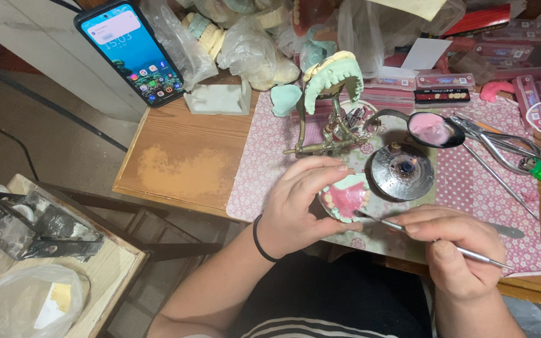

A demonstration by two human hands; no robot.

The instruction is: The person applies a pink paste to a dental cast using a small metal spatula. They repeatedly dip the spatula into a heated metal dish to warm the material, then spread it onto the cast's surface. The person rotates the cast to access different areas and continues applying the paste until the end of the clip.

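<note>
Pink wax denture model (347,198) cupped in left hand (295,206), right hand (455,247) pinching thin metal carving tool (430,241), tip touching model, round metal burner (402,171) just beyond both hands.

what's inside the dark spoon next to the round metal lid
The spoon holds a mound of pink wax-like material filling most of its bowl. The bowl's bottom is covered by that pink mass, so nothing beneath it shows. It lies beyond the metal lid, apart from both hands.

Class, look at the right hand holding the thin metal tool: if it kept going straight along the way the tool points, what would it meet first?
Most likely the pink wax of the denture model held in the left hand; the right hand's metal tool tip already seems to be at its edge, though depth is uncertain.
</note>
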